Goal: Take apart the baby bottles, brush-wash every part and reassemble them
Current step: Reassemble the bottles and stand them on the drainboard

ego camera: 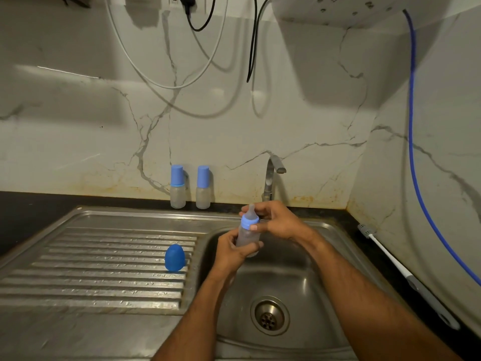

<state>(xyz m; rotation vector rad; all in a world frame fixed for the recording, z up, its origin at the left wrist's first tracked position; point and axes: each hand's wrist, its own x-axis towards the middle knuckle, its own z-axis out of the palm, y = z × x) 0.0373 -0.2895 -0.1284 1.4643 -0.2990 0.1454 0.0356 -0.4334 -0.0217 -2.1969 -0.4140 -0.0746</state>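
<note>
Left hand gripped light, likely slippery bottle body at 6 o'clock; right hand pinched collar (soft teat above).

— What is the big grey steel sink like?
— Shiny metal. Its ridged side part looks wet and a bit scratched. The curved metal tap shines too.
— And the small cloudy plastic bottle with the blue plastic ring?
— Milky, not clear. Its pale rubbery teat looks soft and dull.
— The round blue plastic cap?
— Smooth, a little glossy.
— The wall?
— White marble-look wall, smooth, glossy, with grey veins and rusty stains low down.
</note>
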